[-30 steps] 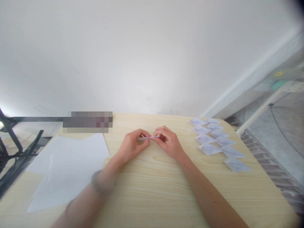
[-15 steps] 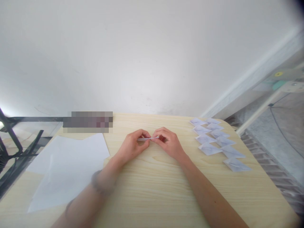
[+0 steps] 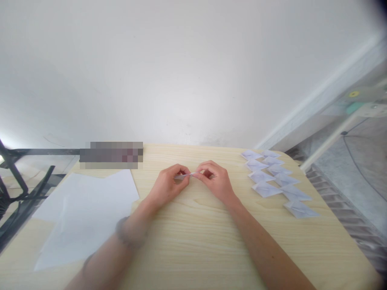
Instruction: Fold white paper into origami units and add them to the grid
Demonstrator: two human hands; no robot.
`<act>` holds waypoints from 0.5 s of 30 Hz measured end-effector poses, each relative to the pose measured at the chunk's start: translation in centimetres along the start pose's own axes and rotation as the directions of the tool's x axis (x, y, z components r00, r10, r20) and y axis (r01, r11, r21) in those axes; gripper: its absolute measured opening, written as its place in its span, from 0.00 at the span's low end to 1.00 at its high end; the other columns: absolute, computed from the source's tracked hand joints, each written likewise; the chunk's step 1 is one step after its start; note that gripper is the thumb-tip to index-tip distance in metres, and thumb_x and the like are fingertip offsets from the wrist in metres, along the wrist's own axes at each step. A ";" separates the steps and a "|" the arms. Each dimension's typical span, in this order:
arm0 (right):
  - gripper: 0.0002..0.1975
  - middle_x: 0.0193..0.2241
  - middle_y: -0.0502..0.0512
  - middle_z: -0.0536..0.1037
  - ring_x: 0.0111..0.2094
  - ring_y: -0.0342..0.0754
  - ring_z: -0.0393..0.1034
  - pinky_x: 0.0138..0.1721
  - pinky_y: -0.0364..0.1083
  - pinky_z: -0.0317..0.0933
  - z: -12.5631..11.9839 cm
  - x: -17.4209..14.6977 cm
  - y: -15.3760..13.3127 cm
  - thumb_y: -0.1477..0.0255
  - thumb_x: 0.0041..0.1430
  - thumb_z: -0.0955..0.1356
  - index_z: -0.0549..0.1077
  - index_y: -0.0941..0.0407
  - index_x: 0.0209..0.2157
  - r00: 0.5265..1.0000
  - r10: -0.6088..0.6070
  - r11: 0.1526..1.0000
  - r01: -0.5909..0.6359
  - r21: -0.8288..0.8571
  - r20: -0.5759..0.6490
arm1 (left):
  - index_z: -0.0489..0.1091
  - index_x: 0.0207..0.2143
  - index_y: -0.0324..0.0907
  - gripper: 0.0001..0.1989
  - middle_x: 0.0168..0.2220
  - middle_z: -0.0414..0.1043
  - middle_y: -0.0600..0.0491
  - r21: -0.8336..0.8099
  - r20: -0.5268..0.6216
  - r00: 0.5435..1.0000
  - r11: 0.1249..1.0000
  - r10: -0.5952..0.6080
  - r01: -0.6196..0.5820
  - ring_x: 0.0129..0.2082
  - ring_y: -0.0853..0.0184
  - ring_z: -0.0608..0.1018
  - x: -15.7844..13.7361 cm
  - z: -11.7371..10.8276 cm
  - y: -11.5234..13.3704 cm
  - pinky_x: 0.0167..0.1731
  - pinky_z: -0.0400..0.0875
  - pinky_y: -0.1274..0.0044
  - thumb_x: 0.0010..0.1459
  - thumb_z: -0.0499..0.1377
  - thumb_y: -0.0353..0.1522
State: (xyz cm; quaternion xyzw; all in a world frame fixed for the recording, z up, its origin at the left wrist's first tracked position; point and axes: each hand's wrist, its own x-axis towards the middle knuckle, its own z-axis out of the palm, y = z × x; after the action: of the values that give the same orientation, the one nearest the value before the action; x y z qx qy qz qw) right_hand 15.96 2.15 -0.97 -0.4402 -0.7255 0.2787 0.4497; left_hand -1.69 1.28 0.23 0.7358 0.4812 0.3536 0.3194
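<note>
Between my two hands is a small piece of folded white paper [image 3: 182, 176], seen nearly edge-on above the middle of the table. My left hand [image 3: 171, 183] is closed, pinching it between thumb and fingers. From the other side my right hand [image 3: 215, 179] grips its end between thumb and fingertips. Most of the paper is hidden by the fingers. To the right lie several folded white paper pieces [image 3: 266, 189], pointed at the ends and set out in two slanting columns.
Loose white paper sheets [image 3: 81, 217] overlap on the left of the light wood table [image 3: 193, 249]. A blurred-out dark object [image 3: 110, 155] lies at the back left. A white wall [image 3: 187, 72] rises behind, and a black metal frame [image 3: 18, 177] stands at the left.
My right hand has shifted slightly to the right, and its fingertips now pinch the paper's thin end. My left hand has barely moved.
</note>
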 end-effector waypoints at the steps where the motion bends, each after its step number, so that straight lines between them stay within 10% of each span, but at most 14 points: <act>1: 0.06 0.31 0.52 0.72 0.25 0.40 0.64 0.25 0.41 0.60 0.0 0.0 0.0 0.67 0.51 0.68 0.72 0.56 0.28 1.000 0.012 1.000 -0.012 0.006 -0.019 | 0.68 0.31 0.41 0.05 0.30 0.71 0.55 0.004 -0.009 1.000 1.000 -0.011 0.011 0.31 0.70 0.72 0.0 0.0 0.0 0.33 0.65 0.79 0.53 0.53 0.31; 15: 0.08 0.32 0.51 0.69 0.23 0.38 0.63 0.23 0.39 0.60 -0.1 0.0 0.1 0.66 0.52 0.66 0.68 0.56 0.30 0.996 0.058 0.994 -0.064 0.085 0.070 | 0.68 0.31 0.41 0.06 0.31 0.72 0.55 0.006 -0.022 1.000 1.000 -0.020 0.020 0.31 0.69 0.73 0.0 -0.1 0.1 0.33 0.66 0.79 0.53 0.52 0.32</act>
State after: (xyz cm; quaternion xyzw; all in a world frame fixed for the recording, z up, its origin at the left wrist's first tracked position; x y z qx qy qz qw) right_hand 16.08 2.21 -0.98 -0.4323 -0.7137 0.3385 0.4350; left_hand -1.76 1.25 0.33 0.7279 0.4930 0.3570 0.3155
